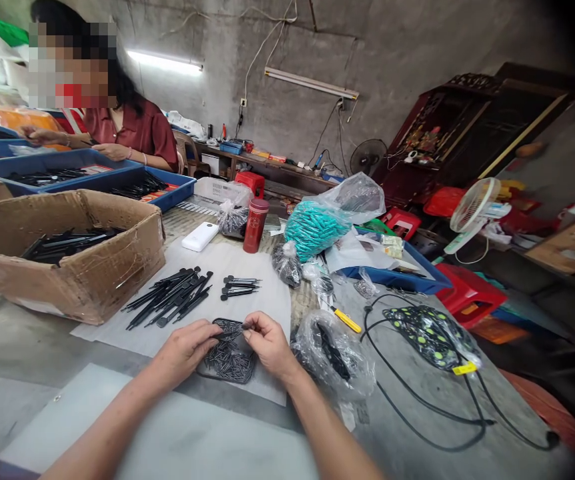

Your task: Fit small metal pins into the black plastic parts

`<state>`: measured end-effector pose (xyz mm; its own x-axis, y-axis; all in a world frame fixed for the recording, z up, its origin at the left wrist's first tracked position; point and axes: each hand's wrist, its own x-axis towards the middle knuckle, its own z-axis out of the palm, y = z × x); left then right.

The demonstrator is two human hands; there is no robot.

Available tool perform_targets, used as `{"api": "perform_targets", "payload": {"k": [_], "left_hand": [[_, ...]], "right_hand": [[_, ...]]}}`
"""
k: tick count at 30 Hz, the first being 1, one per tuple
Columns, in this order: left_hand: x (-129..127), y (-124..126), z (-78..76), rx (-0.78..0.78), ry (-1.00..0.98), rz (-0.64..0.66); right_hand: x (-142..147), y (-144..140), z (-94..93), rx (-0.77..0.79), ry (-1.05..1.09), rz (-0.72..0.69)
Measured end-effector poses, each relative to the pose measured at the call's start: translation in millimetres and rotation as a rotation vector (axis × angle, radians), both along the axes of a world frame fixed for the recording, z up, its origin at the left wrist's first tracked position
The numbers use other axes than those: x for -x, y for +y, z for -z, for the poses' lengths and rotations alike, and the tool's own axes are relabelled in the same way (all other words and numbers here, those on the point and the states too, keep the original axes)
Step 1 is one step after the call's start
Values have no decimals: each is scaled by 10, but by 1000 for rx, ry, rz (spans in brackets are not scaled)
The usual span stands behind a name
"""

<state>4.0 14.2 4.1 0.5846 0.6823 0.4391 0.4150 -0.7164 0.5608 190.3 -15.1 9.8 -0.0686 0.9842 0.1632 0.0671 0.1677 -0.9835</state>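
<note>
Small dark shallow tray (231, 360) heaped with short dark metal pins, on a white paper sheet (247, 267) at the near edge of the grey counter (27, 347). Left hand (183, 351): curled over the tray's left rim, fingers resting on the pins. Right hand (267, 343): at the tray's right rim, thumb and forefinger pinched shut on what appears to be a single pin, too small to confirm. Behind the tray: loose black plastic rods (172, 297), then a torn brown cardboard box (75, 250) left of them. Right of the tray: crumpled clear plastic bag (337, 353). Risk: a nudge on the rim could scatter pins; the pinched pin could slip, being slender.
</note>
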Motion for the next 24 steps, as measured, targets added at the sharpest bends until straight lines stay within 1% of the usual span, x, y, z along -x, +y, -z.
{"api": "perform_targets", "payload": {"k": [6, 12, 15, 20, 24], "left_hand": [[-3, -7, -10, 17, 23, 9], [9, -1, 16, 20, 47, 15], [13, 5, 29, -20, 39, 24], [23, 0, 41, -145, 86, 23], [24, -2, 36, -153, 92, 28]], "right_hand": [[-3, 0, 17, 25, 22, -36], [-7, -10, 11, 34, -18, -36], [-18, -9, 25, 26, -42, -52], [-42, -16, 52, 42, -64, -110], [-33, -25, 30, 73, -16, -160]]}}
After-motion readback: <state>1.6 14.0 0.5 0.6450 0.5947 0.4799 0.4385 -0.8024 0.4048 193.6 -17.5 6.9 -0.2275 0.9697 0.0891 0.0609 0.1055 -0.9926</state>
